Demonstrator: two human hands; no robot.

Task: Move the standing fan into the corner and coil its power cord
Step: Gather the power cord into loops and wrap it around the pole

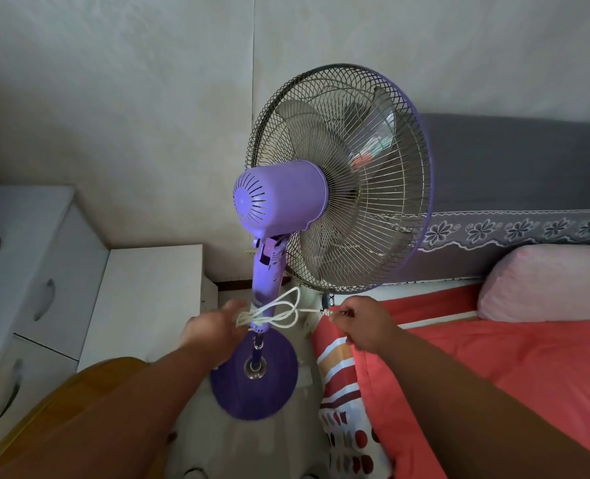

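cord (279, 311) btwn L hand (214, 326), R hand (362, 321), prob. gripped

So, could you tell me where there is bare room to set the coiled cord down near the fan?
The low white cabinet top, left of the fan, is bare. The red bedspread below the pink pillow is open too. Floor around the fan base is tight between cabinet and bed.

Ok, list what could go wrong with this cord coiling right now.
The left hand pinches loose loops of white cord beside the fan's pole; they could slip and uncoil. The right hand pulls the strand taut, which might tug the top-heavy standing fan toward the bed.
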